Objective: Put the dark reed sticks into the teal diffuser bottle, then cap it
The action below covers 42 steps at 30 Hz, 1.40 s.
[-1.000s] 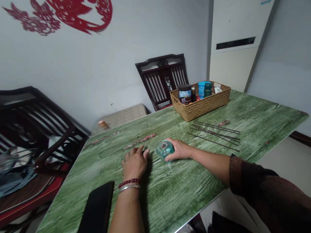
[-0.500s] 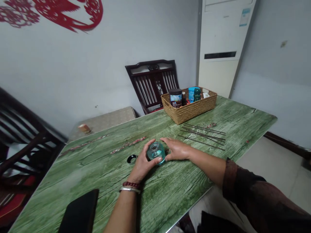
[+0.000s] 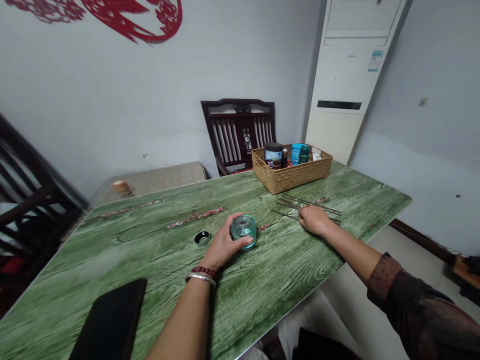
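Head view, looking forward and down over a green wood-grain table (image 3: 281, 272). The left hand (image 3: 224, 246) is curled round a small teal glass jar (image 3: 243, 230), thumb on its near side and fingers wrapped about its left flank; the jar stands upright on the table near the middle, its mouth uncovered. A black ring-shaped cap (image 3: 202, 238) lies flat just to the left of that hand, apart from the jar. Two bracelets (image 3: 200, 274), one of dark red beads and one of metal, circle the left wrist. The right hand (image 3: 315, 220) rests palm down to the right, well apart from the jar, with its fingers bent over the near ends of a loose bundle of thin dark sticks (image 3: 300, 202); whether it pinches a stick cannot be told. Behind the sticks, at the far edge, stands a woven basket (image 3: 292, 179) holding a dark tub (image 3: 273, 155) and blue containers (image 3: 298, 152). Pinkish sprigs (image 3: 197, 217) lie in a line beyond the jar. A flat black slab (image 3: 108, 322) lies at the near left edge. Background: a dark wooden chair (image 3: 238, 130) behind the basket, a white standing air conditioner (image 3: 348, 85) to its right, and a red paper-cut (image 3: 131, 15) on the wall.
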{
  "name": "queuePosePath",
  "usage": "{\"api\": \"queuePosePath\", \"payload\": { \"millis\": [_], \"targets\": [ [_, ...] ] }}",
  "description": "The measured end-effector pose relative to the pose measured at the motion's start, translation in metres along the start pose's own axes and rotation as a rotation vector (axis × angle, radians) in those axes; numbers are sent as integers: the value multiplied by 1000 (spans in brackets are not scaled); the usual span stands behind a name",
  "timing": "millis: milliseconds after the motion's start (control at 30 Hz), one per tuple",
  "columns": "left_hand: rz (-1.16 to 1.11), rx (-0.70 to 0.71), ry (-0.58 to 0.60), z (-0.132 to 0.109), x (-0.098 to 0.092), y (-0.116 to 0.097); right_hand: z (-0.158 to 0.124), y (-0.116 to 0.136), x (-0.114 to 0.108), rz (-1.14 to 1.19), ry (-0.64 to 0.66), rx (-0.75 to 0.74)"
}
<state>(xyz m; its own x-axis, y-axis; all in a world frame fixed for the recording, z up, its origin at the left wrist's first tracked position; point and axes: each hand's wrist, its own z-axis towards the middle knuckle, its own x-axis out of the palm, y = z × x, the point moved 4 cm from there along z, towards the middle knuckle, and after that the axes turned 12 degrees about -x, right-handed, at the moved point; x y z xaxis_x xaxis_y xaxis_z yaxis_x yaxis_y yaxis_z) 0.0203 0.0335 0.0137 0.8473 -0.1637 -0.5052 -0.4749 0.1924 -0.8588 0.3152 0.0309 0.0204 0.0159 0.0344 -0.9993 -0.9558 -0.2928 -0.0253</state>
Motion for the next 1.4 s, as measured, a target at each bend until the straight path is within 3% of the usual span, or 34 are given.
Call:
{"api": "queuePosePath", "payload": {
  "millis": [100,200,333,400,500,633,933,1100,1200,1300,1400],
  "targets": [
    [-1,13,6,1,1,2,2,8,-6,10,-32,-4],
    [-11,14,5,2,1,4,7,17,-28,189,-236,-76],
    [-28,5,14,1,1,4,17,36,-75,814,-662,-250],
    [-28,7,16,1,1,3,23,51,-95,1147,-776,-343],
    [-24,14,16,2,1,4,30,79,-114,1398,-860,-448],
    [-49,13,31,2,2,4,39,106,-113,1475,-839,-477],
    [-63,61,12,3,2,5,60,124,-67,1445,-672,-371],
    [-71,67,21,4,2,6,62,123,-48,1191,-641,-310],
    [-49,33,24,4,2,7,48,102,-48,965,-701,-279],
    [-36,7,28,4,2,6,25,63,-43,643,-779,-192],
    [-43,2,36,3,2,5,6,17,-25,313,-655,-19]
  ]
}}
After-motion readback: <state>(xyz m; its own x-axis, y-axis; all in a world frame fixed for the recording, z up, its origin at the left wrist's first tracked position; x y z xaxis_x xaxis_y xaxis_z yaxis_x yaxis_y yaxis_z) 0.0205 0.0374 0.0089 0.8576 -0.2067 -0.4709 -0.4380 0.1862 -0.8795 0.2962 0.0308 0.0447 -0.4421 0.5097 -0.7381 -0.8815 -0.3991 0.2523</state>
